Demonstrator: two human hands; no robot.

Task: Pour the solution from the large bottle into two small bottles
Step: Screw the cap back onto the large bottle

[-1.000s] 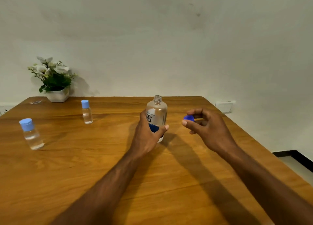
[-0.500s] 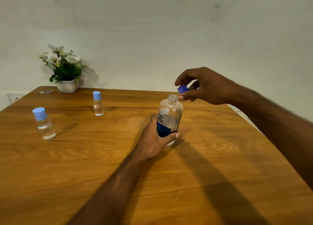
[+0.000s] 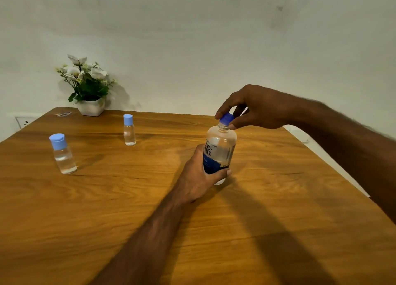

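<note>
The large clear bottle, with a white and blue label, stands upright on the wooden table. My left hand grips its lower body. A dark blue cap sits on the bottle's neck, pinched between the thumb and fingers of my right hand. Two small clear bottles with light blue caps stand to the left: one near the left edge, the other further back. Both hold clear liquid.
A white pot of white flowers stands at the table's back left corner against the wall. A small scrap lies beside it. The table's right edge runs close to my right forearm.
My right hand has carried the blue cap from beside the bottle up over its open neck and set it on the neck. My left hand has kept hold of the bottle.
</note>
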